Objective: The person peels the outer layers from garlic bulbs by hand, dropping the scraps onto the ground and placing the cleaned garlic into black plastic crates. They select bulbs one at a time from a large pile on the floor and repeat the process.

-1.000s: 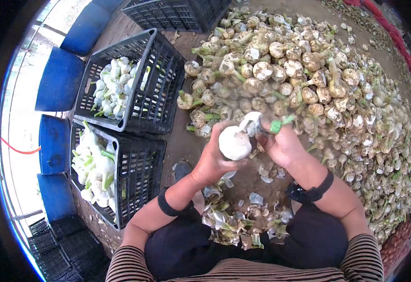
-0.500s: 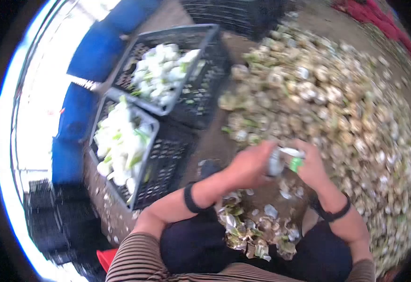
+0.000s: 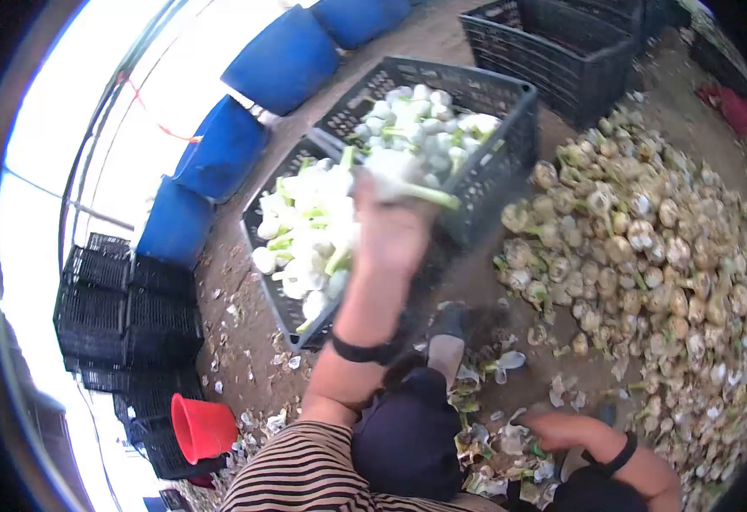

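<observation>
Blurred by motion, my left hand (image 3: 386, 226) reaches out over the two dark crates, closed on a white garlic bulb (image 3: 390, 169) whose pale green stem points right. Under it, the nearer crate (image 3: 281, 317) is heaped with peeled white garlic bulbs (image 3: 309, 226). Cleaned bulbs (image 3: 420, 119) also fill part of the farther crate (image 3: 523, 111). My right hand (image 3: 557, 431) is low by my knees, fingers curled, just over a litter of garlic skins (image 3: 476, 444). A bit of green shows beside its fingers; what it grips cannot be made out.
A large pile of unpeeled garlic (image 3: 638, 247) spreads over the ground at right. Another dark crate (image 3: 552, 60) stands at the back. Blue barrels (image 3: 284, 60) line the left side, with stacked black crates (image 3: 126, 307) and a red bucket (image 3: 203, 427) nearer.
My hands were together in front of me around a bulb. The left has swung up and left over the crates with a bulb; the right has dropped toward the skins. The view has shifted left.
</observation>
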Demonstrator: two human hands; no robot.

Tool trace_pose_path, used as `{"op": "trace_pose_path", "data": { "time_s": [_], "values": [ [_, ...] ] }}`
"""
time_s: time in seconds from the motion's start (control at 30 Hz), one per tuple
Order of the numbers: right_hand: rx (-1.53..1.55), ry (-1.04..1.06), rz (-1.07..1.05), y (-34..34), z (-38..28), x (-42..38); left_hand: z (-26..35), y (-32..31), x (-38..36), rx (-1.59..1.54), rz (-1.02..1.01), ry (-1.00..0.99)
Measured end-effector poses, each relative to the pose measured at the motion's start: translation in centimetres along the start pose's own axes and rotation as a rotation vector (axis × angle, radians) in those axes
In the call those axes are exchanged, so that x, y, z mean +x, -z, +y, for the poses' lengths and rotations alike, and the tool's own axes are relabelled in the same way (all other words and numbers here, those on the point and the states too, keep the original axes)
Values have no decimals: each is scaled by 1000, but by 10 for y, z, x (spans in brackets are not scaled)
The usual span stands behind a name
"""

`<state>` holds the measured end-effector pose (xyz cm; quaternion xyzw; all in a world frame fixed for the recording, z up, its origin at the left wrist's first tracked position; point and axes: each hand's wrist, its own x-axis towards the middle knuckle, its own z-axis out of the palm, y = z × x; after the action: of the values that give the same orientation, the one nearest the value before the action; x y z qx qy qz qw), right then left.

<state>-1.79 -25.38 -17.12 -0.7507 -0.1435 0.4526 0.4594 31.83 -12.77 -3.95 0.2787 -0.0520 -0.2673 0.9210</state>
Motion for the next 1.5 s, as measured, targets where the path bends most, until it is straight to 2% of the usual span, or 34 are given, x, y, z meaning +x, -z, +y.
{"op": "trace_pose_path", "data": {
  "time_s": [0.03,0.07,0.1,0.13,0.2,0.27,0.3,0.33,0.4,0.47,0.5,0.53,0.6,0.7,0.73,0.77,0.8,0.83,0.87,0.9,0.93,1.0,1.07,1.1,1.17,1.23,1.27,1.33,1.37,1.47,1.5],
  "values": [
    [8,-136,-91,19,-24,1,22,15,13,-97,170,-172],
    [47,-284,-190,25,-36,-6,51,65,22,-68,-170,-66],
    [27,-176,-88,13,-20,-3,50,24,19,-321,452,-204],
    [-9,-69,23,2,5,9,54,34,16,-276,326,-76],
    [28,-123,129,-6,27,20,21,13,14,-209,370,-104],
    [20,-256,218,-6,52,27,-13,11,18,-63,248,123],
    [-24,-384,271,7,51,15,-35,12,17,37,80,129],
    [-76,-509,322,22,49,2,-54,4,12,97,5,147],
    [-120,-653,715,31,76,-2,-88,-11,-7,186,-111,373],
    [-322,-528,988,29,102,0,-117,-28,-33,516,-203,551],
    [-425,-457,1123,28,113,4,-125,-28,-40,597,-261,714],
    [-487,-457,1074,25,122,10,-133,-25,-46,676,-320,875],
    [-613,-450,971,23,135,19,-150,-12,-53,665,-292,1014],
    [-512,-469,871,33,143,19,-168,15,-60,648,-225,1099],
    [-289,-489,908,36,141,20,-172,25,-62,646,-211,1118],
    [-68,-504,939,44,132,19,-177,42,-63,677,-241,1116],
    [153,-512,962,55,117,15,-179,44,-66,713,-180,1095],
    [492,-358,1078,61,101,9,-182,45,-70,749,-116,1073],
    [656,-155,1124,65,86,6,-184,48,-73,783,-50,1052],
    [818,54,1157,66,74,3,-185,52,-69,583,-147,1129],
    [974,270,1181,70,62,0,-185,53,-72,471,-142,1128],
    [865,304,1201,81,45,-10,-182,25,-77,256,-145,1121],
    [743,312,1258,88,36,-18,-180,10,-76,312,-178,976],
    [884,308,1198,93,23,-30,-180,6,-76,375,-201,907],
    [1167,501,1256,88,30,-30,-184,7,-73,575,-252,738],
    [1495,541,1278,82,33,-27,-186,9,-72,854,-422,528],
    [1410,448,1276,86,28,-27,-187,10,-73,989,-506,418],
    [1242,264,1265,96,14,-26,-188,3,-75,1028,-460,420],
    [1333,468,1296,97,13,-24,-189,2,-75,1071,-445,397],
    [1229,226,1305,106,4,-33,-187,0,-71,1213,-513,260],
    [1193,233,1300,108,3,-36,-187,0,-69,1260,-554,200]
  ]
}}
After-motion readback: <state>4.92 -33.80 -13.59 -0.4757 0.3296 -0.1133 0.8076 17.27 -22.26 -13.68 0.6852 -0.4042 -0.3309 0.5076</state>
